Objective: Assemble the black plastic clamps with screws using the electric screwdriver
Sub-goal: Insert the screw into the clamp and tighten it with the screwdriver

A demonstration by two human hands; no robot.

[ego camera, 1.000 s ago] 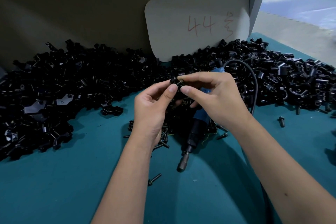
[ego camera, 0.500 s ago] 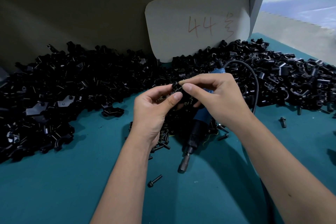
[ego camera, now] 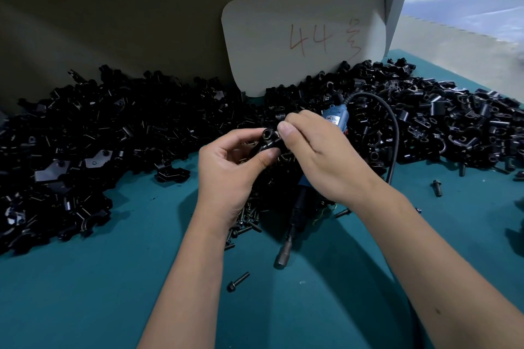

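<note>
My left hand pinches a black plastic clamp between thumb and fingers above the table. My right hand pinches the same clamp from the right with thumb and forefinger. Whether a screw sits in it I cannot tell. The blue and black electric screwdriver lies on the teal table under my right hand, its metal bit socket pointing toward me and its black cable arching to the right. Loose screws lie under my left wrist, and one screw lies nearer me.
A large heap of black clamp parts runs across the back of the teal table, continuing at the right. A white card marked "44" leans on the back wall. A single screw lies at the right.
Both hands have lowered slightly with the clamp and turned it, so a round hole in it now faces the camera. The screwdriver has not moved.
</note>
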